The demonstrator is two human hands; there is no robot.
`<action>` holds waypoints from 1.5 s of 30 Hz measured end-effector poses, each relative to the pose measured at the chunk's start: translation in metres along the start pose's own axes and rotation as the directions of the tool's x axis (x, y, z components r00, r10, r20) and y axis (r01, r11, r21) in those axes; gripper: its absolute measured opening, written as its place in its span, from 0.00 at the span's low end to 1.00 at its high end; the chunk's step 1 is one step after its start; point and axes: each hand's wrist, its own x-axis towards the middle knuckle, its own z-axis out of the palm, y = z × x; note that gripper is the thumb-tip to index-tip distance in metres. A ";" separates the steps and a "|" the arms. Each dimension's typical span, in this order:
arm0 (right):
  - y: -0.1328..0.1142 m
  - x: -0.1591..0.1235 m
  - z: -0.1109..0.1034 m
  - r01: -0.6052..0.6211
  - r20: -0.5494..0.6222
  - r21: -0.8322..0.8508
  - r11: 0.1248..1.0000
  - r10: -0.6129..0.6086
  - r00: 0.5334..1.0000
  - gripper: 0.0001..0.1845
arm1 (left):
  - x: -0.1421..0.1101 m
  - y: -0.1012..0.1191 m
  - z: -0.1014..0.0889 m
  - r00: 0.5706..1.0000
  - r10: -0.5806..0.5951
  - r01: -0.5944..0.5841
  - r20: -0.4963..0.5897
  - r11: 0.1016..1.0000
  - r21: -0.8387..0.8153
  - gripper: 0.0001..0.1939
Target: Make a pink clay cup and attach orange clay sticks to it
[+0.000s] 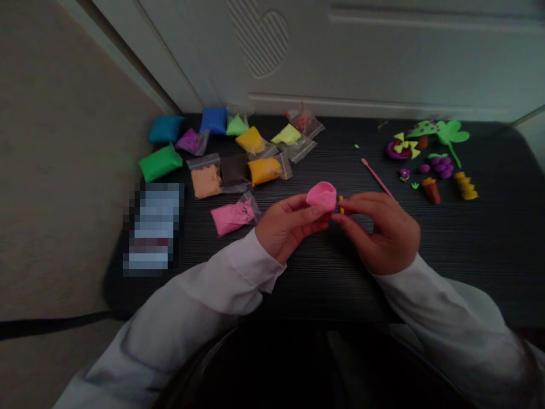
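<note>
Fingers of the left hand (284, 228) pinched a hollow pink piece (321, 196) as those of the right hand (392, 234) gripped a small yellow bit (341, 206) just beside it; too firm a squeeze risked denting its thin wall; beyond the right fingers lay a pink stick (377, 178)

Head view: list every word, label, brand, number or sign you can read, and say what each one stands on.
No readable text anywhere.
Phone screen: pixelated, so any writing on it cannot be read.
Clay packets, such as the blue one: no lettering that can be made out.
White panel: a ribbed heart, a shape only.
</note>
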 end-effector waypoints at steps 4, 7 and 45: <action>-0.001 -0.001 -0.002 0.039 0.030 -0.089 0.995 -0.037 0.999 0.12 | 0.000 0.000 0.000 1.000 -0.018 0.018 0.019 1.000 -0.004 0.09; -0.001 -0.001 -0.002 0.053 0.049 -0.115 0.992 -0.047 0.998 0.12 | 0.000 0.000 0.000 0.999 -0.022 0.022 0.030 1.000 -0.008 0.08; 0.003 0.000 0.003 0.265 0.025 -0.158 0.951 -0.265 0.964 0.12 | 0.001 -0.003 0.000 0.997 0.066 -0.067 0.029 0.998 0.006 0.08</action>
